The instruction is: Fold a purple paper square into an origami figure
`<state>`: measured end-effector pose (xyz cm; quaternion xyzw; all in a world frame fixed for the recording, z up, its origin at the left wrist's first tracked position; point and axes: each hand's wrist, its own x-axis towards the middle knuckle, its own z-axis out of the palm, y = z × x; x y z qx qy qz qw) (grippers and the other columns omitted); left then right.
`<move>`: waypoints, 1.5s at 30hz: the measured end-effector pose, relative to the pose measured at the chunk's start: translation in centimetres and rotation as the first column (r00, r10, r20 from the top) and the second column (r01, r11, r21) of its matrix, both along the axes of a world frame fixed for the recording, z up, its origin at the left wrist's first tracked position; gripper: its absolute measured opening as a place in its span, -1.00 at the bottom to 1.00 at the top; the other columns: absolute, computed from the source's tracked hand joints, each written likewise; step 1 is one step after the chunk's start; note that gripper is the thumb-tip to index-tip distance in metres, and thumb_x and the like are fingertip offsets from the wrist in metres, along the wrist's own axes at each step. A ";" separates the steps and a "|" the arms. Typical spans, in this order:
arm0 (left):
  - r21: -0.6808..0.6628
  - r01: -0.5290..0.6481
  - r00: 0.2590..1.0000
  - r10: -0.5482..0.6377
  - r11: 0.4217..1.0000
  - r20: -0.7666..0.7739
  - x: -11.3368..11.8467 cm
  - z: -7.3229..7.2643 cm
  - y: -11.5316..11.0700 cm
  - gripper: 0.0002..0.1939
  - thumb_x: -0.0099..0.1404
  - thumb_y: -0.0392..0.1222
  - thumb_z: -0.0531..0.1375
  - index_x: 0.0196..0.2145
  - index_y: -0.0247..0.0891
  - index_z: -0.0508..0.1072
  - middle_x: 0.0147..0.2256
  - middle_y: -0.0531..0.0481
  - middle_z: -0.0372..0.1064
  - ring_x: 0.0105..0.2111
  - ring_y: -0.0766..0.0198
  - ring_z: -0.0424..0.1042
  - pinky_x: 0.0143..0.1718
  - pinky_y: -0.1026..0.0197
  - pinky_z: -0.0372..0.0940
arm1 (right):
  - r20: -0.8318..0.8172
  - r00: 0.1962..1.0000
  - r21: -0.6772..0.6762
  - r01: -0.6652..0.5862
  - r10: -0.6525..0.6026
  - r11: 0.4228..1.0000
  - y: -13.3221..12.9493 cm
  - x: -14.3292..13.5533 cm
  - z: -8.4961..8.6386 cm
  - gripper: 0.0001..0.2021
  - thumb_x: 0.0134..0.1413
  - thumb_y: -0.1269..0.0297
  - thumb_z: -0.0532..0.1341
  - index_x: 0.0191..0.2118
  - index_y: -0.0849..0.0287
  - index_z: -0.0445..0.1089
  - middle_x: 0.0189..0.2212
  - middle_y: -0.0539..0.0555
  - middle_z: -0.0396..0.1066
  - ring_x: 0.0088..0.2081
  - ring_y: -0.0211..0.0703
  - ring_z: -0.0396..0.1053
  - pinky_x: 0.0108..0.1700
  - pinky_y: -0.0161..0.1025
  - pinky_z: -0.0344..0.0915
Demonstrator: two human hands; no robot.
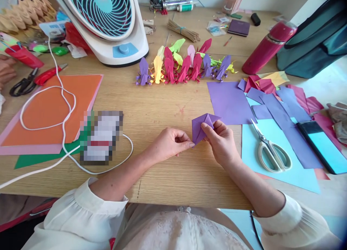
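Note:
A folded purple paper (199, 126) is held up over the middle of the wooden table. My right hand (221, 139) pinches its right side, thumb on the front face and fingers behind. With thumb and fingertips together, my left hand (176, 141) grips the paper's lower left corner. Behind it stands a row of folded paper figures (185, 67) in purple, yellow, red, pink and green. A flat purple sheet (230, 102) lies just beyond my right hand.
Scissors (273, 156) lie on a light blue sheet (300, 174) at right, beside a phone (322, 145). A red bottle (268, 47) and a fan (121, 51) stand behind. At left are orange sheets (51, 109), a cable (63, 123) and another phone (101, 138).

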<state>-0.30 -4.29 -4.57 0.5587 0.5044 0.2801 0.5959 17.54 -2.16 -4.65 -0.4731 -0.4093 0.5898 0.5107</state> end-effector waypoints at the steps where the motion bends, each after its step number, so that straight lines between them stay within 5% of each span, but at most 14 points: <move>1: -0.003 0.003 1.000 -0.003 1.000 -0.004 0.0 0.0 0.0 -0.73 0.18 -0.03 0.32 -0.48 -0.31 0.47 -0.55 0.11 0.31 -0.59 0.43 0.23 -0.64 0.39 0.23 | 0.037 0.999 0.027 0.012 -0.013 1.000 -0.1 0.0 0.0 -0.67 -0.13 0.06 0.48 -0.45 0.16 0.40 -0.55 -0.09 0.35 -0.54 -0.35 0.21 -0.48 -0.33 0.21; 15: 0.056 0.044 0.999 -0.043 0.997 -0.019 0.2 0.0 -0.2 -0.69 0.26 -0.07 0.22 -0.53 -0.25 0.27 -0.60 0.19 0.08 -0.61 0.44 0.13 -0.64 0.38 0.10 | 0.149 0.987 0.104 0.039 -0.054 0.994 -0.4 -0.1 0.2 -0.61 -0.12 -0.06 0.45 -0.44 0.14 0.38 -0.57 -0.04 0.40 -0.56 -0.29 0.27 -0.52 -0.30 0.25; 21: 0.090 0.074 0.996 -0.069 0.993 -0.050 0.4 0.8 -0.4 -0.77 0.33 -0.10 0.15 -0.44 -0.25 0.29 -0.57 0.20 0.12 -0.64 0.47 0.15 -0.62 0.37 0.05 | 0.030 0.999 -0.008 0.024 -0.023 1.000 0.0 0.2 -0.4 -0.64 -0.09 -0.01 0.45 -0.45 0.14 0.37 -0.58 -0.07 0.34 -0.57 -0.32 0.23 -0.49 -0.31 0.23; 28: -0.016 0.136 0.979 -0.131 0.991 0.157 0.0 0.9 -0.2 -0.68 0.34 0.05 0.18 -0.39 -0.26 0.30 -0.59 0.21 0.14 -0.68 0.50 0.11 -0.64 0.39 0.05 | -0.120 0.993 -0.146 -0.021 0.003 0.989 0.3 0.1 0.1 -0.58 -0.22 0.01 0.50 -0.53 0.14 0.30 -0.63 -0.10 0.25 -0.59 -0.34 0.16 -0.53 -0.32 0.15; 34: 0.011 0.100 0.989 -0.101 0.995 0.109 0.1 0.5 -0.2 -0.59 0.37 0.16 0.11 -0.35 -0.29 0.39 -0.55 0.15 0.20 -0.64 0.45 0.16 -0.64 0.37 0.09 | -0.081 0.996 -0.057 0.032 -0.036 0.998 0.3 0.2 0.0 -0.60 -0.16 0.03 0.49 -0.52 0.15 0.32 -0.62 -0.09 0.28 -0.56 -0.34 0.17 -0.50 -0.32 0.14; 40: 0.182 0.061 0.998 -0.054 0.982 -0.044 0.4 0.7 -0.3 -0.70 0.30 -0.08 0.21 -0.51 -0.29 0.30 -0.58 0.18 0.07 -0.58 0.47 0.06 -0.58 0.38 -0.03 | -0.069 0.997 -0.049 0.020 -0.023 0.999 0.1 0.0 -0.2 -0.61 -0.16 0.02 0.49 -0.50 0.15 0.32 -0.59 -0.09 0.29 -0.55 -0.34 0.18 -0.48 -0.31 0.17; 45: 0.016 0.097 0.992 -0.098 0.995 0.081 0.4 0.5 -0.5 -0.65 0.34 0.06 0.16 -0.43 -0.29 0.37 -0.60 0.16 0.18 -0.64 0.45 0.15 -0.66 0.39 0.07 | -0.099 0.995 -0.067 0.009 -0.016 0.998 0.2 0.1 0.0 -0.60 -0.15 0.03 0.48 -0.50 0.14 0.31 -0.61 -0.10 0.26 -0.56 -0.35 0.16 -0.49 -0.31 0.16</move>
